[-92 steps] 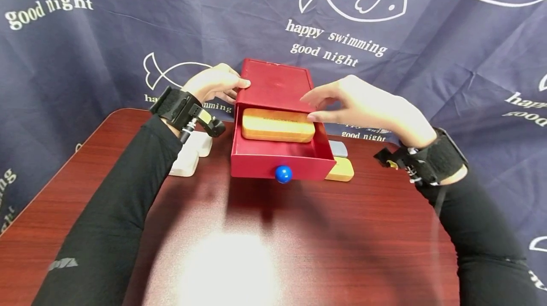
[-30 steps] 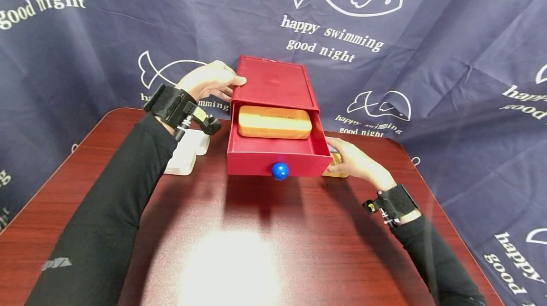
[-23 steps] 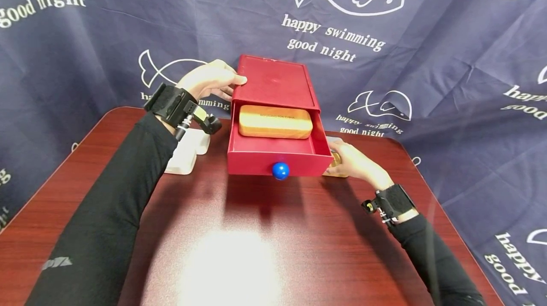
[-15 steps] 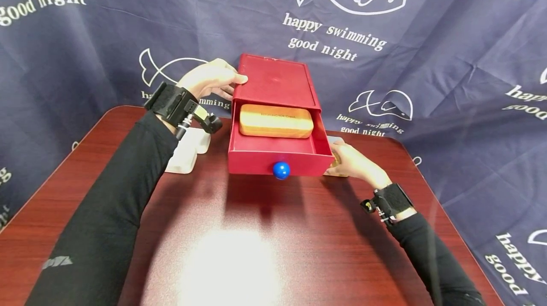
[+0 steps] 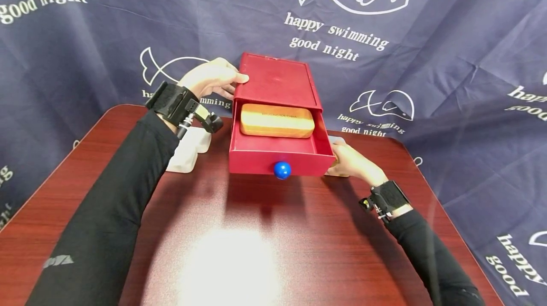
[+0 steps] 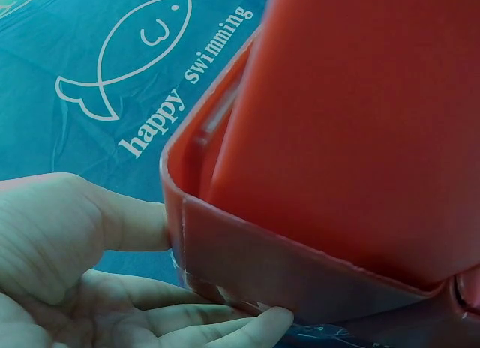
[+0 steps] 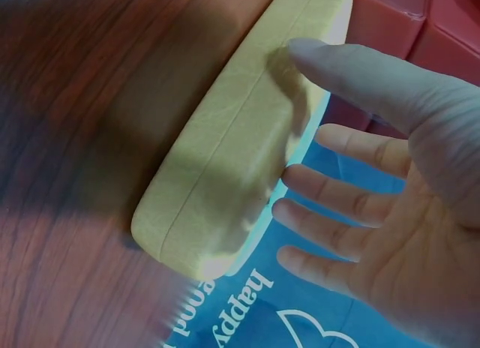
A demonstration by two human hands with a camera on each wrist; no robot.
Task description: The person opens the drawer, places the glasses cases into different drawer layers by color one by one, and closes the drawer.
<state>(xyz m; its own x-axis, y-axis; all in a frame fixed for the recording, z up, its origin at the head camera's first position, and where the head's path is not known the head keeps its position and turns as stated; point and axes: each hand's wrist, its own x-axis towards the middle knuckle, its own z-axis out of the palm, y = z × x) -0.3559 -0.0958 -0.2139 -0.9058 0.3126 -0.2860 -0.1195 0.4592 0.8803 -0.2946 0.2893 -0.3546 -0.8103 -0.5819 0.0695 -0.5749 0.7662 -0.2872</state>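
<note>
In the head view, my left hand [image 5: 213,78] grips the left wall of a red drawer box [image 5: 278,80], thumb on its top. The drawer [image 5: 256,161] is pulled out toward me and carries a blue knob [image 5: 282,170]. Inside lies a yellow-orange glasses case [image 5: 277,121]. My right hand [image 5: 352,162] is beside the drawer, at a second yellow glasses case [image 7: 232,138], mostly hidden in the head view. In the right wrist view its thumb is at that case's surface, with the fingers spread along the case's far edge. Whether they press on it I cannot tell.
White cases [image 5: 184,156] sit on the table left of the box. A pale grey-blue case [image 5: 335,139] lies behind the right-hand yellow one. The red-brown wooden table [image 5: 342,249] has a bright glare near its front. A dark blue printed curtain [image 5: 265,6] hangs behind.
My right hand has come down from the open drawer to the yellow glasses case on the right, shifting only slightly in the last second. My left hand keeps its grip on the box.
</note>
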